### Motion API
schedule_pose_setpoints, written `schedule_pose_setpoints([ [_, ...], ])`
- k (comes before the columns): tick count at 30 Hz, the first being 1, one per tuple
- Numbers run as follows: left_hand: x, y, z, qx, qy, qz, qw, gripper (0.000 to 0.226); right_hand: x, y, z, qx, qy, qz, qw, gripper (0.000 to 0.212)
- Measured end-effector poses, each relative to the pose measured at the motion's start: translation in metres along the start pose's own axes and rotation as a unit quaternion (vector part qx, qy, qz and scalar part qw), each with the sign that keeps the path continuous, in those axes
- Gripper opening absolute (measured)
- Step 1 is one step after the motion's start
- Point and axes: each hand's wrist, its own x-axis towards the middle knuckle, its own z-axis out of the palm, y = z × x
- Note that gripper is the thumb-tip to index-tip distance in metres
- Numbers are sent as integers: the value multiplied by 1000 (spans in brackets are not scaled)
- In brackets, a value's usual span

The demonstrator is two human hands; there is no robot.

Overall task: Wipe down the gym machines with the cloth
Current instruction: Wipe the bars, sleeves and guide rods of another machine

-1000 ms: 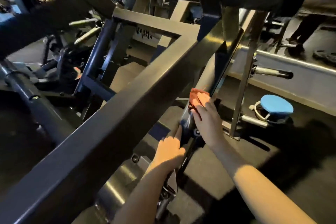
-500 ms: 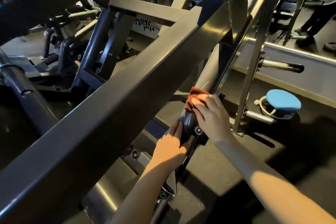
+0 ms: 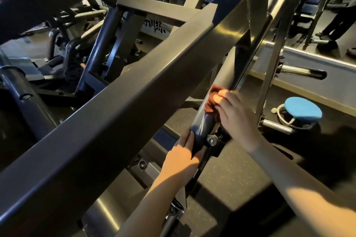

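Our fingertips, bunched close and curled, pin the rust-red cloth against the slanted tube of a gym machine, with the right hand arched over it. The cloth lies under and just ahead of those fingertips, folded onto the tube's lit face; how far round the back it reaches we cannot tell. Further down the same tube, our left hand grips the dark lower end. Its fingers are pressed together and curled round the tube, just beside a pivot bolt.

We judge the wipe to be in mid-course. The short stretch between the two hands carries a streaky sheen (perhaps damp from the cloth, perhaps only lamp glare). The long run above the fingertips, up to the overhead frame, looks to be still ahead of us.

Left of the fingers, a broad beam crosses the whole view and gives no sign either way of having been cleaned. Right of the fingers and well apart, a chrome weight peg juts out above a round blue pad on the rubber floor. More machines crowd the far left. By our reckoning the larger part of the job remains.
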Motion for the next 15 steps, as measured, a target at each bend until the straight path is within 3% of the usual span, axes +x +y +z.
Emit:
schedule_pose_setpoints([
  [4, 1, -1, 0, -3, -7, -1, 1000, 67, 28, -4, -2, 23, 39, 98, 994, 25],
  [11, 0, 0, -4, 4, -13, -2, 1000, 66, -8, -4, -1, 8, -24, -104, 994, 28],
  [15, 1, -1, -5, -5, -12, 8, 1000, 64, 19, -2, 1, 17, -9, 23, 1000, 30],
])
